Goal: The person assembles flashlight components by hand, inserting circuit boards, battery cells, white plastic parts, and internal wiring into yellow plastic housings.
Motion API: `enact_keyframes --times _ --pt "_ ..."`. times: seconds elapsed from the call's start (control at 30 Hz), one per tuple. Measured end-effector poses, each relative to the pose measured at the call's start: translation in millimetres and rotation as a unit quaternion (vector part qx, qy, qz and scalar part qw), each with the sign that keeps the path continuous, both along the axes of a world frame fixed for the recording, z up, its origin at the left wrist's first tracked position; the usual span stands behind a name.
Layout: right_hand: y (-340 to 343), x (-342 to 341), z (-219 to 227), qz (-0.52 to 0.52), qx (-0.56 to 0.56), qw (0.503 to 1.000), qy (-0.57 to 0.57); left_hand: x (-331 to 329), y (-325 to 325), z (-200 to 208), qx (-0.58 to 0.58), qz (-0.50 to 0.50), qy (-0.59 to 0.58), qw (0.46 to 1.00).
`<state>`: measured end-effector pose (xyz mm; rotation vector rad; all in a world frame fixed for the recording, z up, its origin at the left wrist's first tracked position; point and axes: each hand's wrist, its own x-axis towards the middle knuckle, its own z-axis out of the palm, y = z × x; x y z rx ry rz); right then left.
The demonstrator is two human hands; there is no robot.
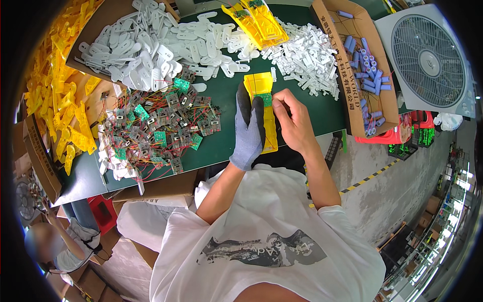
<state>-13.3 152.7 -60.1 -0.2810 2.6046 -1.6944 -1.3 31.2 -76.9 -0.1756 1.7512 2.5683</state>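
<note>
My left hand (248, 128), in a blue-grey glove with dark fingers, grips a long yellow plastic housing (270, 133) above the table's front edge. A small green circuit board (263, 99) sits within the housing, partly covered by the gloved fingers. Bare and curled into a pinch, my right hand (296, 121) is close to the housing's right side by the board. Whatever is between its fingertips is hidden. To the left lies a tangled heap of circuit boards with red and black wires (171, 118).
White flat plastic pieces (146, 50) fill a carton and spill across the green table (226, 95). Small white parts (307, 55) and yellow housings (256, 25) lie behind. A carton (347, 75) of purple cylindrical cells and a fan (430, 60) stand right; more yellow housings (65, 100) are left.
</note>
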Motion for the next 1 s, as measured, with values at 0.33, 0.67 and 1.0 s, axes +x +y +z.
enact_keyframes --times 0.33,0.67,1.0 --pt "-7 -2 0 -0.022 0.027 0.999 -0.02 -8 2 -16 -0.149 0.057 0.127 0.979" --pt "5 -37 27 0.099 0.038 0.989 -0.103 10 -7 -4 -0.096 0.066 0.042 0.992" --pt "-38 -94 2 0.115 0.319 0.919 0.201 21 -3 -7 0.038 0.165 -0.033 0.985"
